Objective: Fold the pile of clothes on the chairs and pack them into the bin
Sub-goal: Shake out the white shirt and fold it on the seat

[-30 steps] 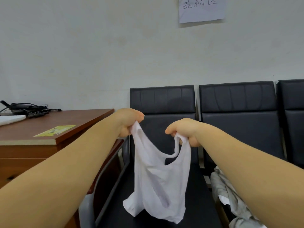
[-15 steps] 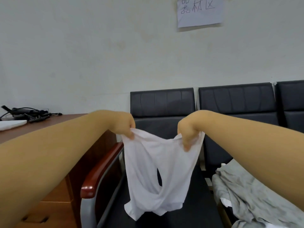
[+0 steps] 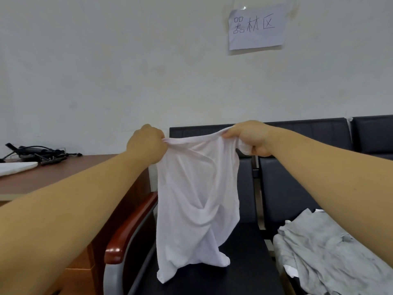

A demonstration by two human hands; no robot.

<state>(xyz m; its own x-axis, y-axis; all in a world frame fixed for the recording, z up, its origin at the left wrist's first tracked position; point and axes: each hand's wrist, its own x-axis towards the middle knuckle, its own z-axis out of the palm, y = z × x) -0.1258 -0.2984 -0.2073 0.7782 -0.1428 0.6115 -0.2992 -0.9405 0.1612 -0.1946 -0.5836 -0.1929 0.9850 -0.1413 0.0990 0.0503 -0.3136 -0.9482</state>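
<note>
Spread is widening now: the white top (image 3: 195, 199), sagging in a bunch a moment ago, is stretching out flatter, so I'm reckoning it's getting squared up for a first fold. I'm watching the left hand (image 3: 146, 143) and right hand (image 3: 248, 139) each gripping its upper edge in a fist, arms reaching forward, hem trailing onto the black chair seat (image 3: 244, 262). Grey pile (image 3: 319, 252) is waiting on the next seat; the bin isn't showing.

White top (image 3: 196, 194) hangs stretched, twisted low, hem touching black chair seat (image 3: 238, 271); grey clothes (image 3: 331, 256) heaped beside.
</note>
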